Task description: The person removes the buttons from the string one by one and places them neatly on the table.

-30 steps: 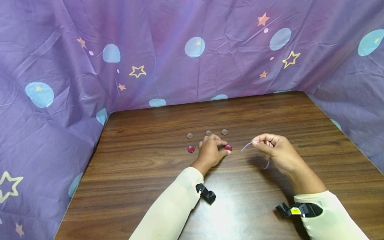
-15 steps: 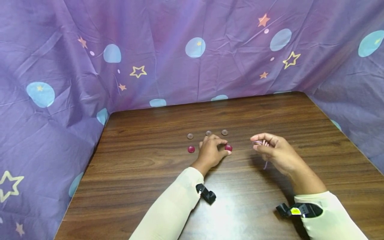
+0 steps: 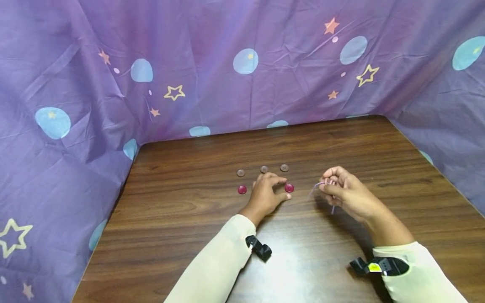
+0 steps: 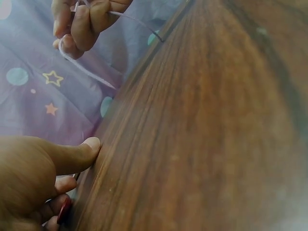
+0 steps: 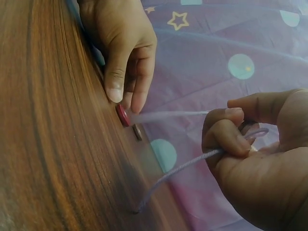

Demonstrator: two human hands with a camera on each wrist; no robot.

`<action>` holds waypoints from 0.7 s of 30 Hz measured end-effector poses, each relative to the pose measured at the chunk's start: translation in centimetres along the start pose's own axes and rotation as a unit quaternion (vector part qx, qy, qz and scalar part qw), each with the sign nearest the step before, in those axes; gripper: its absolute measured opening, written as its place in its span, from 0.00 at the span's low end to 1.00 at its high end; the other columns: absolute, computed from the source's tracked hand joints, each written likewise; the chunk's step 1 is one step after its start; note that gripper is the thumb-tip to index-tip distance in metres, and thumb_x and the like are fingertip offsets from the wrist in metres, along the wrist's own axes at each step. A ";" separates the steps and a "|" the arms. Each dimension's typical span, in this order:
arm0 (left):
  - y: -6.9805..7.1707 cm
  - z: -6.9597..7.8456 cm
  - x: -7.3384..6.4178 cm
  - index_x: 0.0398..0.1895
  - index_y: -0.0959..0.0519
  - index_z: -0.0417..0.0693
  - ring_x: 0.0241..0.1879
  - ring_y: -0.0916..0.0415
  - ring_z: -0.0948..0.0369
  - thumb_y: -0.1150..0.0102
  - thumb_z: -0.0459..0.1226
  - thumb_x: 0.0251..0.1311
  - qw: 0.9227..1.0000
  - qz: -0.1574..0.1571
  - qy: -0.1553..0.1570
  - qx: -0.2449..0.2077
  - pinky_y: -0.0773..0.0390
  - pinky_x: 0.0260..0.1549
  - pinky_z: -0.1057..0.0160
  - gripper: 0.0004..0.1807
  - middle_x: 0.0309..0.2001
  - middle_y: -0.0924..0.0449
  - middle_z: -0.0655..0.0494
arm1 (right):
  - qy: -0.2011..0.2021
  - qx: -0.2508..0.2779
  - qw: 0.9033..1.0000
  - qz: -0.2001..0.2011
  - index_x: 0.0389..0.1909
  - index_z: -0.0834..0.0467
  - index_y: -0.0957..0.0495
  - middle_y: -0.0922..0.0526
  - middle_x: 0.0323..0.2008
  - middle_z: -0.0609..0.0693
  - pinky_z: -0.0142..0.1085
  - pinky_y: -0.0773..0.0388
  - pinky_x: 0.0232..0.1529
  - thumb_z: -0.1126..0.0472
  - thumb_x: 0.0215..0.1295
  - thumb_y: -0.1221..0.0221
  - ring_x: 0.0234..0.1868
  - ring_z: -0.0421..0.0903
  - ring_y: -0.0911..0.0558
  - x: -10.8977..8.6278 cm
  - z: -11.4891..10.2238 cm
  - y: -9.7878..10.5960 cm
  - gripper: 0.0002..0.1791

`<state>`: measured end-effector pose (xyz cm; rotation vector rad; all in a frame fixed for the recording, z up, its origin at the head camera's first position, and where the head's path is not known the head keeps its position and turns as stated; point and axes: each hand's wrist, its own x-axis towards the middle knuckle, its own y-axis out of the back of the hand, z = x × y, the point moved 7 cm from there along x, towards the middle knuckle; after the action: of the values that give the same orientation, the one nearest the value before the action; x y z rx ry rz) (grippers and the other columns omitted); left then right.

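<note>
My left hand [image 3: 264, 195] rests on the table, thumb and index finger spread on either side of a red button [image 3: 289, 188]. A small gap separates the thumb from that button. Another red button [image 3: 242, 190] lies left of the hand. Behind the hand, three brown buttons [image 3: 264, 169] lie in a row; one of them [image 5: 138, 132] shows in the right wrist view. Above the table my right hand [image 3: 345, 191] grips a thin purple string [image 5: 187, 163] in curled fingers. One string end points toward the left hand; the other hangs below the fingers.
The brown wooden table [image 3: 182, 235] carries a bright glare spot near its front. A purple curtain [image 3: 212, 84] with stars and blue spots hangs behind it and at both sides. A black strap [image 3: 259, 248] sits on the left sleeve, another strap [image 3: 390, 266] on the right.
The left thumb has moved slightly away from the red button. The right fingers have shifted along the string; its free end drew in, then stuck out toward the left hand again.
</note>
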<state>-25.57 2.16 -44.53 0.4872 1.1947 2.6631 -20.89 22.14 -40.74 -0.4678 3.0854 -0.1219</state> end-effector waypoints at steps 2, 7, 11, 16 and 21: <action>0.1 0.0 -0.2 0.54 0.17 0.56 0.59 0.28 0.58 0.23 0.47 0.46 1.000 0.001 -0.007 -0.008 0.32 0.61 0.53 0.28 0.54 0.20 0.59 | -0.002 -0.007 1.000 0.000 0.47 0.60 0.37 0.24 0.32 0.41 0.26 0.28 0.26 0.69 0.69 0.44 0.29 0.35 0.25 0.0 0.0 -0.1 0.13; 0.3 -0.1 -0.6 0.56 0.18 0.54 0.59 0.27 0.59 0.22 0.45 0.46 0.999 -0.006 -0.018 -0.031 0.31 0.63 0.58 0.30 0.54 0.22 0.58 | -0.003 -0.030 1.000 0.005 0.49 0.63 0.33 0.24 0.32 0.42 0.26 0.28 0.25 0.65 0.70 0.43 0.27 0.35 0.26 0.0 0.1 -0.2 0.12; 0.8 -0.3 -1.0 0.56 0.18 0.54 0.61 0.29 0.58 0.22 0.44 0.46 0.998 0.004 -0.031 -0.062 0.30 0.65 0.59 0.30 0.58 0.24 0.56 | 0.008 -0.035 0.999 0.003 0.48 0.59 0.27 0.23 0.31 0.43 0.26 0.31 0.21 0.61 0.73 0.45 0.25 0.35 0.27 0.2 0.2 -0.2 0.08; 1.9 -0.5 -1.7 0.56 0.18 0.54 0.64 0.31 0.55 0.22 0.42 0.45 0.995 0.039 -0.056 -0.067 0.31 0.66 0.55 0.30 0.60 0.25 0.52 | 0.036 -0.026 0.999 -0.002 0.47 0.57 0.23 0.20 0.31 0.44 0.33 0.40 0.16 0.59 0.75 0.49 0.21 0.35 0.29 0.4 -0.1 -0.2 0.08; 2.6 -0.3 -2.7 0.55 0.18 0.53 0.60 0.30 0.57 0.23 0.43 0.47 0.994 0.055 -0.071 -0.065 0.29 0.61 0.57 0.28 0.59 0.26 0.52 | 0.062 -0.017 0.998 -0.012 0.46 0.57 0.20 0.21 0.30 0.43 0.34 0.41 0.16 0.62 0.75 0.49 0.21 0.35 0.29 0.3 -0.3 -0.3 0.10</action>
<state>-23.20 -0.56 -43.36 0.7257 0.9737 2.7219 -21.10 21.78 -40.44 -0.5173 3.2094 -0.1019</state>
